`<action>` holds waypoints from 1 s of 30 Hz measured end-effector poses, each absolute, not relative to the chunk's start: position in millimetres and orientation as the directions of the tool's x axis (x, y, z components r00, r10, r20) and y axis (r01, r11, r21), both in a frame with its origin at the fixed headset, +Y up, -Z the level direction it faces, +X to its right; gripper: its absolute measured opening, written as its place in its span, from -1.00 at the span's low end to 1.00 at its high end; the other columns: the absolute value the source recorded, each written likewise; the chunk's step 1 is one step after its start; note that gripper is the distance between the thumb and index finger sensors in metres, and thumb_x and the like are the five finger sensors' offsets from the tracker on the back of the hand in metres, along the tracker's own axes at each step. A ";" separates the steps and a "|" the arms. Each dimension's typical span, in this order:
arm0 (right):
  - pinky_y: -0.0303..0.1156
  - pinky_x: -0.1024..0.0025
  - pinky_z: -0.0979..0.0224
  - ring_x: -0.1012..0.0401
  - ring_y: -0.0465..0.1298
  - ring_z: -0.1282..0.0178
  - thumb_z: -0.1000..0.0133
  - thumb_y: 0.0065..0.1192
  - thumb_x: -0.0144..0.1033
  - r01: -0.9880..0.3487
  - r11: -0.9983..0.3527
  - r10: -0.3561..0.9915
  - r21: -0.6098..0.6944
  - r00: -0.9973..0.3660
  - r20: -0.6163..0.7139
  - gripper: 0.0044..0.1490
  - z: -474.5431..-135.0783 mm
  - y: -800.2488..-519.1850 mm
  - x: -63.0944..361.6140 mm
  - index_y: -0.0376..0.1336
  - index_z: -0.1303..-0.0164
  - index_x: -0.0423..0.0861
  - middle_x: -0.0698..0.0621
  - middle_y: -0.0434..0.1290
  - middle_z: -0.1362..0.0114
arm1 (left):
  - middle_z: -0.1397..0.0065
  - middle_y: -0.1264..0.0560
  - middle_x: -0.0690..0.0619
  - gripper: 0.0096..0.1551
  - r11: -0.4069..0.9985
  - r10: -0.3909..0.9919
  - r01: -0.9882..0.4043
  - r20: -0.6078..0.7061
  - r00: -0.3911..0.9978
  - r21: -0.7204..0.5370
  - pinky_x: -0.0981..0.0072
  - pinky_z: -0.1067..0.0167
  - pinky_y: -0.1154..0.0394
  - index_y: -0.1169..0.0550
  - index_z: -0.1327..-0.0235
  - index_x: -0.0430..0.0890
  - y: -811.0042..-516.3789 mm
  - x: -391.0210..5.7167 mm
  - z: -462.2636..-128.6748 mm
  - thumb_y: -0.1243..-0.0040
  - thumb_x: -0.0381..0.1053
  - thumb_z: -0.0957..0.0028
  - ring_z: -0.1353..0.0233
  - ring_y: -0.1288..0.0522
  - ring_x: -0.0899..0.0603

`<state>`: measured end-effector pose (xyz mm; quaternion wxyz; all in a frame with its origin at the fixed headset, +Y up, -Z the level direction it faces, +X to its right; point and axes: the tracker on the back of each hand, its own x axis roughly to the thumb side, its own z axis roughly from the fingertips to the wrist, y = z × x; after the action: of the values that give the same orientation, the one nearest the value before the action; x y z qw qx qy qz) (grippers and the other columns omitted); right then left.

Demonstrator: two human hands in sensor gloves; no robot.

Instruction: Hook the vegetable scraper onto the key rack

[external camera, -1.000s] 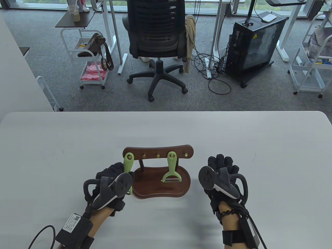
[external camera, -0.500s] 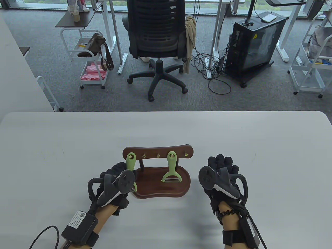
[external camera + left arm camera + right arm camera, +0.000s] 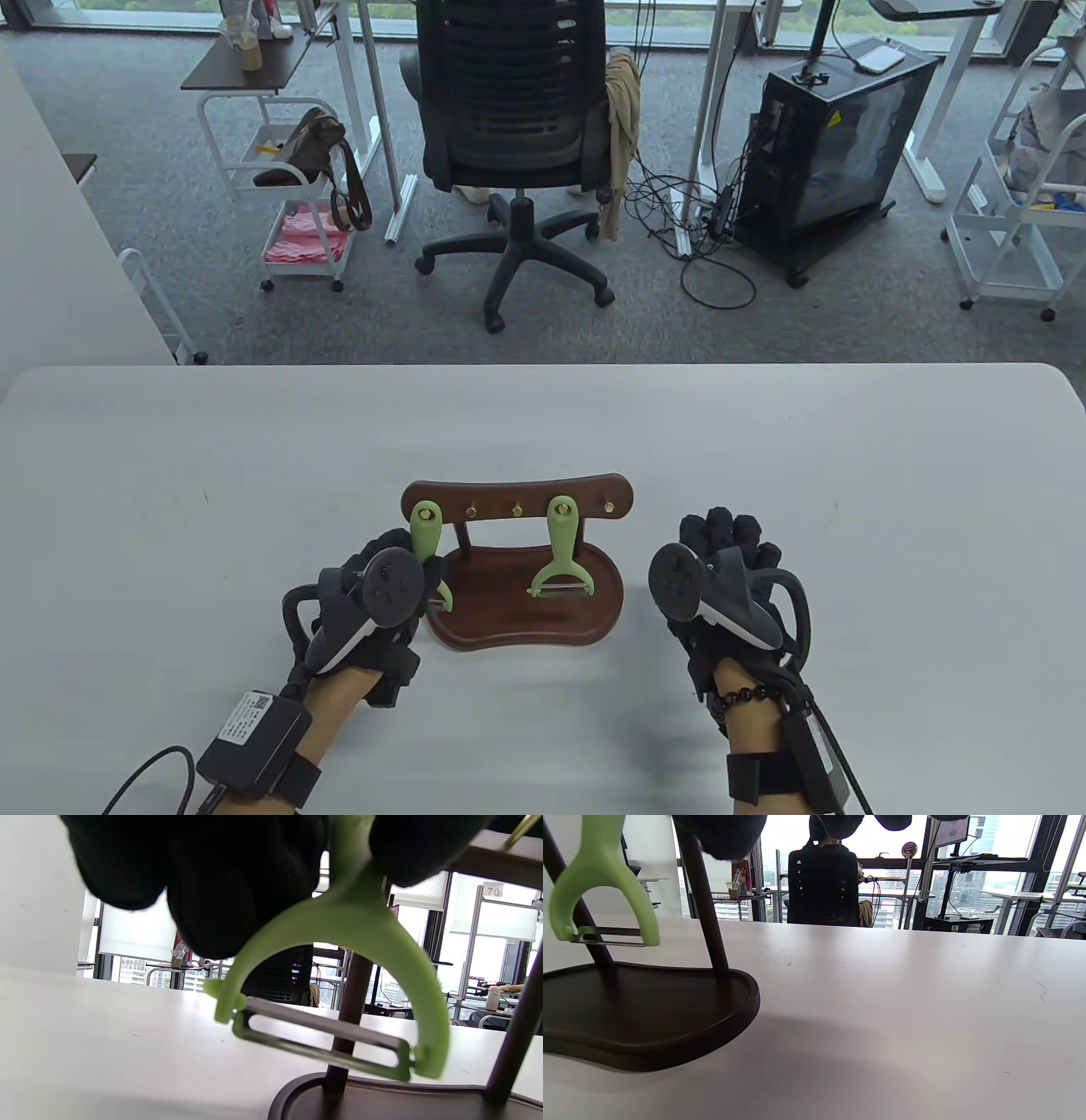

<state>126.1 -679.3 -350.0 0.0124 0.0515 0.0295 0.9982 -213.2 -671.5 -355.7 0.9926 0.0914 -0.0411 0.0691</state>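
Table view: held pale green Y-shaped vegetable scraper (image 3: 427, 543) by its handle in left hand (image 3: 373, 598), hanging hole at leftmost peg of dark wooden key rack (image 3: 517, 501); could have slipped off if released unseated. Right hand (image 3: 730, 577) rested flat, fingers spread, empty. Left wrist view: long axis upright, metal blade (image 3: 322, 1039) downward, fingers (image 3: 237, 882) clamped around the handle.

A small white sign (image 3: 493, 889) by the window reads "70"; the wrist pack's label (image 3: 246, 718) is too small to read.
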 end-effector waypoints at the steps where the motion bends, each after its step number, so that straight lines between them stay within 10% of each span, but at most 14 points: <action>1: -0.08 -0.61 -0.45 -0.59 -0.12 -0.58 -0.28 0.05 -0.06 -0.023 -0.998 0.029 0.061 -0.994 0.102 0.06 -350.0 -679.2 126.2 -0.16 -0.68 -0.52 -0.61 -0.19 -0.67 | -0.20 -0.64 -0.14 -0.23 0.973 0.129 -0.145 0.095 0.987 0.177 -0.23 -0.21 -0.58 -0.50 -0.32 -0.28 -671.5 -213.3 -355.5 -0.13 0.29 -0.11 -0.10 -0.75 -0.19; 14: -0.07 -0.61 -0.45 -0.59 -0.12 -0.58 -0.27 0.04 -0.05 -0.025 -0.999 0.028 0.031 -0.994 0.105 0.06 -349.9 -678.2 126.2 -0.16 -0.68 -0.51 -0.60 -0.18 -0.67 | -0.31 -0.59 -0.19 -0.18 0.938 0.075 -0.084 0.039 0.996 0.336 -0.33 -0.27 -0.50 -0.47 -0.41 -0.26 -643.3 -258.8 -348.3 -0.12 0.30 -0.11 -0.24 -0.69 -0.29; 30: -0.12 -0.61 -0.45 -0.58 -0.20 -0.58 -0.27 0.03 -0.01 0.001 -1.000 0.002 0.027 -0.993 0.119 0.11 -347.2 -679.8 124.1 -0.25 -0.69 -0.47 -0.59 -0.26 -0.67 | -0.71 0.19 -0.43 0.11 0.961 -0.206 0.188 0.070 0.976 0.204 -0.68 -0.37 0.08 0.14 -0.72 -0.15 -660.9 -277.0 -360.0 0.03 0.40 -0.17 -0.63 0.18 -0.67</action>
<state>124.1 -679.8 -347.2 0.0004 0.0597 0.0137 0.9981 -277.0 -660.9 -360.0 0.9891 0.0986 -0.0452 -0.0996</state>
